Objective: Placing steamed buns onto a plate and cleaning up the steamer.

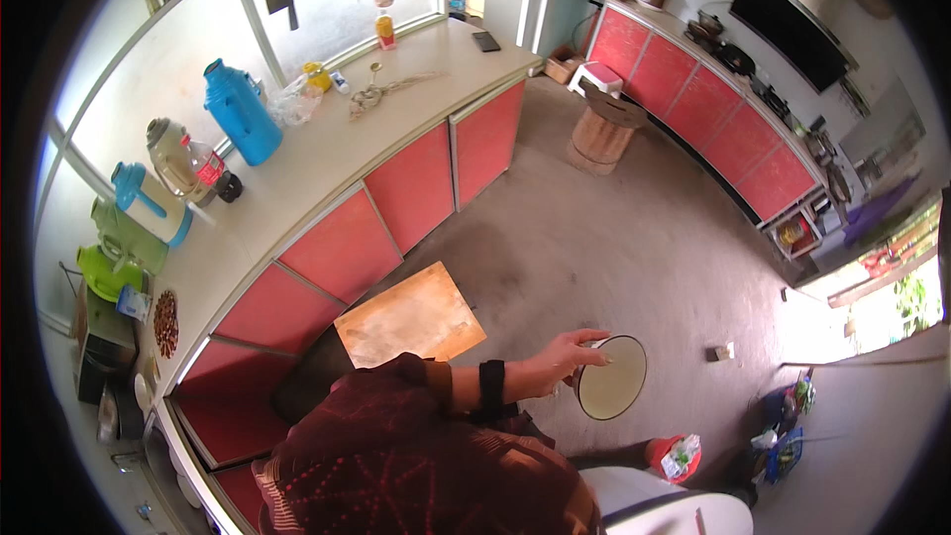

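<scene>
My left hand [572,360] reaches out to the right, a black band around the wrist. It grips the edge of a pale bowl [615,380] with a thin dark rim. The bowl is held over the bare floor, and its light inside faces up toward me. A patterned dark maroon sleeve [371,423] covers the upper part of this arm. My right hand is out of view. Left of the forearm, low by the cabinet, is a square wooden top [412,312].
A long counter [297,186] with red doors carries thermos flasks [241,115], a cola bottle [212,167] and a phone [486,41]. A wooden block [600,140] stands on the floor. A red bin [674,458] and a white surface [669,509] are at lower right.
</scene>
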Demonstrator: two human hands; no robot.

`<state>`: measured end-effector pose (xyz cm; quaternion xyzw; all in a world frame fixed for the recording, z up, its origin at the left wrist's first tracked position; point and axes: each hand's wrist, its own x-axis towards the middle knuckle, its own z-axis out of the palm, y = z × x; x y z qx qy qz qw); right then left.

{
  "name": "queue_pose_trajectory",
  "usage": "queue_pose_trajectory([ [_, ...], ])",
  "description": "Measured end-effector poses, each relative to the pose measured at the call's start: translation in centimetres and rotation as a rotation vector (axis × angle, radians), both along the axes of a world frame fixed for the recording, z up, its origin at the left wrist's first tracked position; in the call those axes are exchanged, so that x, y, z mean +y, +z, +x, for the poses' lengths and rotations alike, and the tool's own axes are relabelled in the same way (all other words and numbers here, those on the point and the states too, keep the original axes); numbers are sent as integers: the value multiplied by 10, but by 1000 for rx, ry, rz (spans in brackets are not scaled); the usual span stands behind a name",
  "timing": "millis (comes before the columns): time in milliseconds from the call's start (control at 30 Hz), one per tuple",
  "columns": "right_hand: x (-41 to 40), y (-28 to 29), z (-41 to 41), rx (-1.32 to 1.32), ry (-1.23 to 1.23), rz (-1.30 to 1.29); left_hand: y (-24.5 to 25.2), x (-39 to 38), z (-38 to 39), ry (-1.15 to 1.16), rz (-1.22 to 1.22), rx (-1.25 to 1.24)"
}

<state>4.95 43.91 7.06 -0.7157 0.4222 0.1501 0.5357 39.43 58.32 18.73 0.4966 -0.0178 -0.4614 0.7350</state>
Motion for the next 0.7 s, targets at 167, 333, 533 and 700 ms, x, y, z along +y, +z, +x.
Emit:
queue_pose_trajectory([
  [167, 3, 4, 65, 7, 85, 78, -3, 40, 44, 147, -10, 13],
  [333, -12, -8, 140, 16, 459, -76, -3, 75, 79, 264, -19, 32],
  [533, -40, -28, 225, -6, 932, -238, -17, 102, 91, 453, -29, 82],
  [700, -79, -51, 265, 2, 1241, -238, -19, 122, 95, 676, 14, 79],
])
